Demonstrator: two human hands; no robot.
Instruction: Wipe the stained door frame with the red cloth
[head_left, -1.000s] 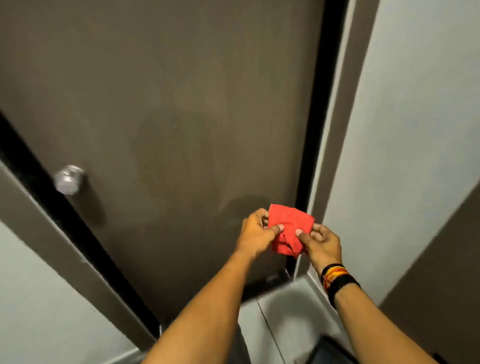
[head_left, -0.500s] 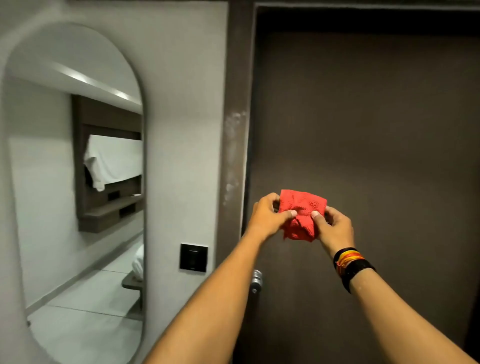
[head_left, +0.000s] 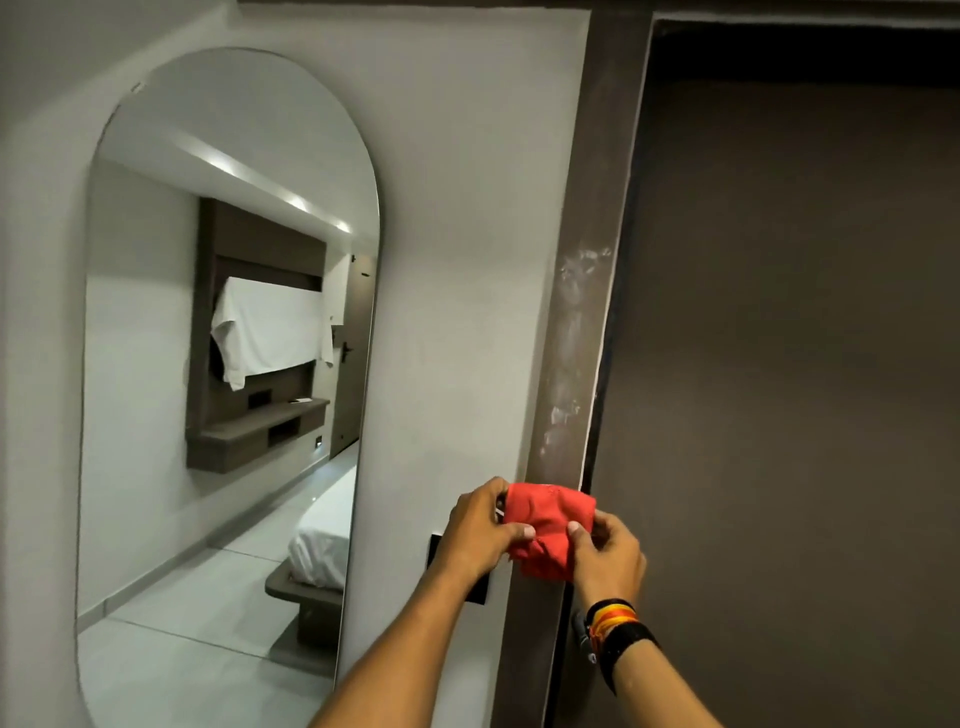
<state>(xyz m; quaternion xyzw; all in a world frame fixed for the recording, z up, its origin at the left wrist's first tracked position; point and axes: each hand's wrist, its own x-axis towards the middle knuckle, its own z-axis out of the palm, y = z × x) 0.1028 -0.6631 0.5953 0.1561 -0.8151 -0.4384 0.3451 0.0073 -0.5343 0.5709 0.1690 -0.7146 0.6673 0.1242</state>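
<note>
A folded red cloth is pinched from both sides, my left hand on its left edge and my right hand on its right edge. Both hands hold it in front of the brown door frame, low on the vertical strip. Whitish smeared stains run down the frame just above the cloth. Whether the cloth touches the frame I cannot tell. My right wrist wears black and orange bands.
The dark brown door fills the right side. A tall arched mirror hangs on the grey wall at left. A black wall switch sits partly behind my left hand. A metal door knob peeks out by my right wrist.
The view swung up from the door's lower right part to its left frame, then further left. Both hands kept the cloth and now hold it in front of the frame instead of the door panel.
</note>
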